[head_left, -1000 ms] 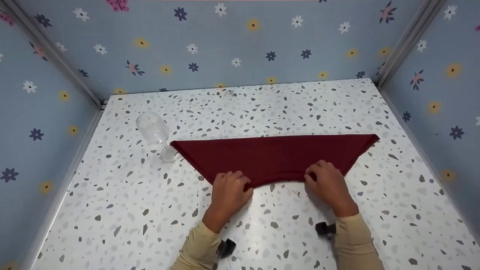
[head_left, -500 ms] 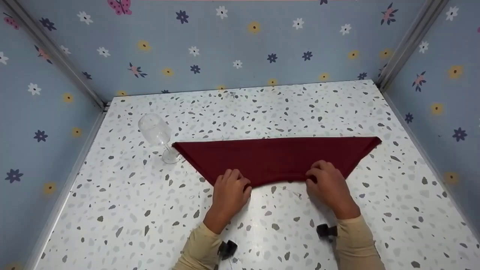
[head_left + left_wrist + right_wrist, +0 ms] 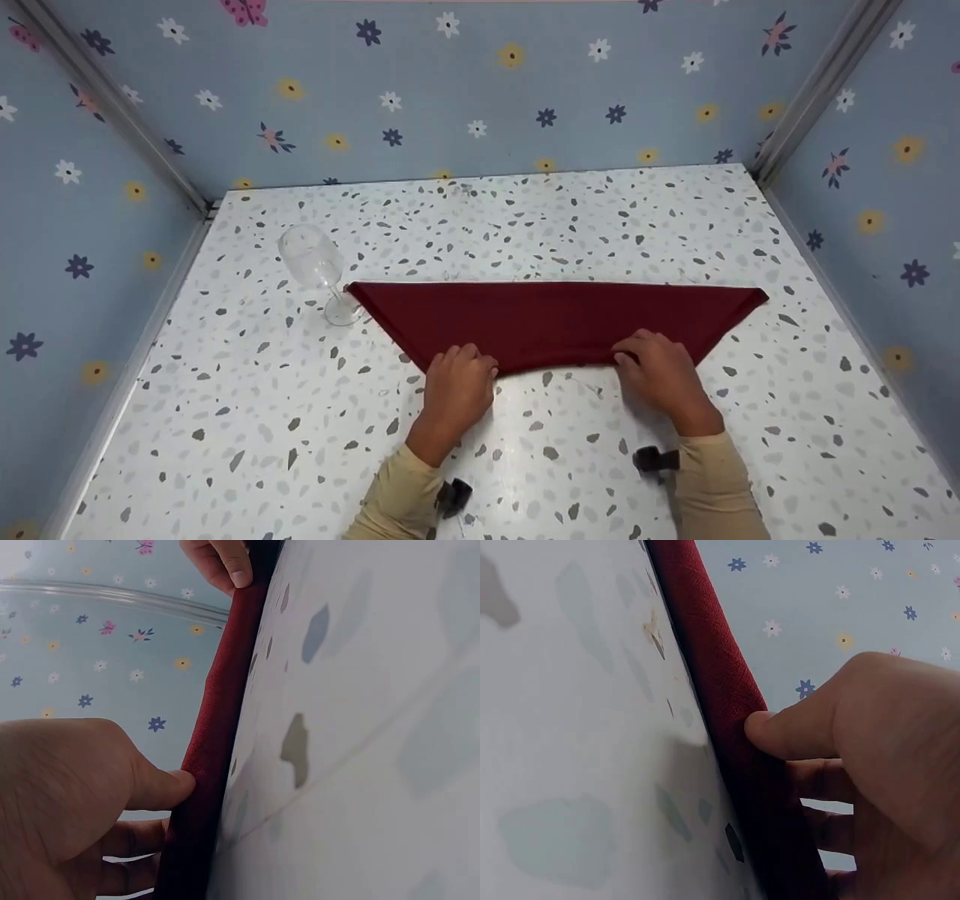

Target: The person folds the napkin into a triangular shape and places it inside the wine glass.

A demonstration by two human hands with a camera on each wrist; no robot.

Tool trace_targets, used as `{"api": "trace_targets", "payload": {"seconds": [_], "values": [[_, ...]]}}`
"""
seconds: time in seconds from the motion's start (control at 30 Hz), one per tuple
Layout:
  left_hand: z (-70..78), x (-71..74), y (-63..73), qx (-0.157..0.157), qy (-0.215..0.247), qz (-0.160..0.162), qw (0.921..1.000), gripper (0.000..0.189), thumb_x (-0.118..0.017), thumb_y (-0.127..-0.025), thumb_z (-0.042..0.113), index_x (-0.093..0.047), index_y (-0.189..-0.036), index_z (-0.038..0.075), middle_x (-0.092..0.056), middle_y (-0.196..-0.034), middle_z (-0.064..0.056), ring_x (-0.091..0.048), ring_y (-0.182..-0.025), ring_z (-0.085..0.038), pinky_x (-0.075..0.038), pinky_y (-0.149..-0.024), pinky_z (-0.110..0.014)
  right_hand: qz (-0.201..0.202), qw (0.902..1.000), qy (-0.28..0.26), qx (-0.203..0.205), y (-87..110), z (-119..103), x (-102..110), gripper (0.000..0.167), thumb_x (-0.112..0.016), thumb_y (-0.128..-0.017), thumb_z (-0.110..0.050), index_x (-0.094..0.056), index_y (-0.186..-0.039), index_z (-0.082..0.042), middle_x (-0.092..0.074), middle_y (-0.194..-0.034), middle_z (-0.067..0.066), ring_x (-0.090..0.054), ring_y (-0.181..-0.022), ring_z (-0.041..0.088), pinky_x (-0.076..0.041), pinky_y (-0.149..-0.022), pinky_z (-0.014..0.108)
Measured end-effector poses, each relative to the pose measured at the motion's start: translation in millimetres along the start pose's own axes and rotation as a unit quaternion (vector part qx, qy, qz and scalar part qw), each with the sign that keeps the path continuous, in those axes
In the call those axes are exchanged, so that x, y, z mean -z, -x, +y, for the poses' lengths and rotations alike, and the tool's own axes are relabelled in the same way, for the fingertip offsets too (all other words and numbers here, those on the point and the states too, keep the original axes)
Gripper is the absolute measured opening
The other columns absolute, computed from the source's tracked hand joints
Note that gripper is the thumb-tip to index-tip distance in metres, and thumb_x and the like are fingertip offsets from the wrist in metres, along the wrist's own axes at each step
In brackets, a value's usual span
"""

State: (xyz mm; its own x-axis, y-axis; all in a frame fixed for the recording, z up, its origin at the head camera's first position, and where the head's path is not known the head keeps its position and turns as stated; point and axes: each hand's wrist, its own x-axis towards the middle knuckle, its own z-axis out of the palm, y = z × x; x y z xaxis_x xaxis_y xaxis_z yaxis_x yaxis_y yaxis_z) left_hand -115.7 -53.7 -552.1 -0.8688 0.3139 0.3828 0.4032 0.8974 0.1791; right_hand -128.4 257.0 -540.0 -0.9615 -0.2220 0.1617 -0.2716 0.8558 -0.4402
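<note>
A dark red cloth napkin [image 3: 525, 319], folded into a wide trapezoid, lies on the speckled table with its long straight edge at the far side. At the left part of its near edge, my left hand [image 3: 455, 394] grips the rolled-looking fold; the thumb [image 3: 176, 787] presses on it in the left wrist view. My right hand [image 3: 664, 379] pinches the same edge further right, its thumb [image 3: 769, 731] against the cloth and the other fingers behind. Beside the napkin's far left corner stands a clear wine glass [image 3: 311, 259], its foot very near or touching that corner.
The white speckled table [image 3: 262, 435] is bounded by blue flower-patterned walls [image 3: 480, 82] at the back and both sides. Dark wrist-camera mounts [image 3: 455, 497] jut inward from both beige sleeves [image 3: 716, 480].
The napkin's far right corner has shifted slightly toward me and to the right. My right hand has come a little nearer with it. Both hands keep their hold; the glass stays put.
</note>
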Motion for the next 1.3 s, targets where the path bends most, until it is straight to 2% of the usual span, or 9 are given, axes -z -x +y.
{"api": "trace_targets", "payload": {"seconds": [0.17, 0.37, 0.47, 0.6, 0.7, 0.97, 1.13, 1.3], "values": [[-1.5, 1.0, -0.2, 0.006, 0.017, 0.002, 0.9998, 0.013, -0.071, -0.092, 0.019, -0.079, -0.084, 0.013, -0.059, -0.077, -0.004, -0.054, -0.066, -0.024, -0.043, -0.056, -0.038, -0.005, 0.9999, 0.005, -0.011, 0.3, -2, -1, 0.017, -0.064, -0.096, -0.013, -0.076, -0.106, -0.006, -0.068, -0.098, 0.007, -0.063, -0.095, 0.032, -0.044, -0.085, 0.058], [-5.9, 2.8, -3.7, 0.029, 0.049, -0.035, 0.9978, 0.010, -0.070, -0.093, 0.019, -0.079, -0.090, 0.014, -0.064, -0.080, -0.002, -0.060, -0.071, -0.025, -0.047, -0.063, -0.040, -0.019, 0.9992, -0.004, -0.034, -1.1, -3, 0, 0.018, -0.060, -0.099, -0.013, -0.072, -0.110, -0.007, -0.070, -0.107, 0.009, -0.063, -0.106, 0.034, -0.040, -0.093, 0.060], [-9.1, 1.6, -5.9, 0.038, 0.071, -0.041, 0.9959, 0.007, -0.071, -0.093, 0.019, -0.074, -0.090, 0.014, -0.066, -0.079, -0.001, -0.064, -0.074, -0.025, -0.049, -0.066, -0.043, -0.024, 0.9985, -0.013, -0.047, -2.9, -3, 2, 0.016, -0.058, -0.099, -0.013, -0.069, -0.109, -0.007, -0.070, -0.108, 0.010, -0.063, -0.106, 0.034, -0.038, -0.094, 0.059], [-13.5, -0.4, -6.4, 0.037, 0.095, -0.030, 0.9943, 0.010, -0.072, -0.092, 0.018, -0.065, -0.087, 0.016, -0.064, -0.074, 0.001, -0.065, -0.070, -0.024, -0.050, -0.065, -0.044, -0.030, 0.9974, -0.026, -0.061, -4.3, -5, 3, 0.011, -0.057, -0.098, -0.013, -0.064, -0.104, -0.008, -0.069, -0.100, 0.007, -0.064, -0.097, 0.031, -0.038, -0.092, 0.055], [-15.6, -0.6, -5.1, 0.033, 0.104, -0.020, 0.9939, 0.012, -0.073, -0.091, 0.018, -0.063, -0.085, 0.017, -0.062, -0.073, 0.002, -0.063, -0.068, -0.022, -0.049, -0.063, -0.042, -0.030, 0.9970, -0.030, -0.066, -4.3, -6, 3, 0.009, -0.056, -0.097, -0.013, -0.063, -0.101, -0.010, -0.067, -0.095, 0.004, -0.063, -0.094, 0.027, -0.038, -0.091, 0.053], [-17.9, -0.3, -4.4, 0.014, 0.084, 0.009, 0.9963, 0.002, -0.078, -0.087, 0.014, -0.077, -0.085, 0.016, -0.062, -0.081, -0.001, -0.059, -0.074, -0.023, -0.049, -0.064, -0.039, -0.014, 0.9983, -0.012, -0.055, -4.2, -7, 2, 0.012, -0.059, -0.094, -0.013, -0.068, -0.101, -0.007, -0.063, -0.100, 0.008, -0.061, -0.094, 0.029, -0.040, -0.092, 0.057], [-17.4, -1.7, -4.3, 0.000, 0.065, 0.014, 0.9978, 0.005, -0.080, -0.084, 0.012, -0.078, -0.085, 0.016, -0.066, -0.081, 0.002, -0.060, -0.075, -0.021, -0.049, -0.063, -0.037, -0.007, 0.9983, -0.010, -0.057, -2.3, -7, -1, 0.014, -0.062, -0.094, -0.012, -0.071, -0.102, -0.006, -0.058, -0.102, 0.011, -0.060, -0.094, 0.031, -0.042, -0.088, 0.055], [-15.3, -1.4, -5.0, -0.012, 0.053, 0.018, 0.9983, 0.006, -0.075, -0.087, 0.013, -0.079, -0.086, 0.017, -0.067, -0.080, 0.003, -0.061, -0.072, -0.020, -0.048, -0.061, -0.036, 0.012, 0.9981, -0.015, -0.058, -0.9, -5, -3, 0.009, -0.065, -0.092, -0.010, -0.070, -0.100, -0.008, -0.055, -0.102, 0.011, -0.056, -0.094, 0.030, -0.042, -0.085, 0.053]]}}
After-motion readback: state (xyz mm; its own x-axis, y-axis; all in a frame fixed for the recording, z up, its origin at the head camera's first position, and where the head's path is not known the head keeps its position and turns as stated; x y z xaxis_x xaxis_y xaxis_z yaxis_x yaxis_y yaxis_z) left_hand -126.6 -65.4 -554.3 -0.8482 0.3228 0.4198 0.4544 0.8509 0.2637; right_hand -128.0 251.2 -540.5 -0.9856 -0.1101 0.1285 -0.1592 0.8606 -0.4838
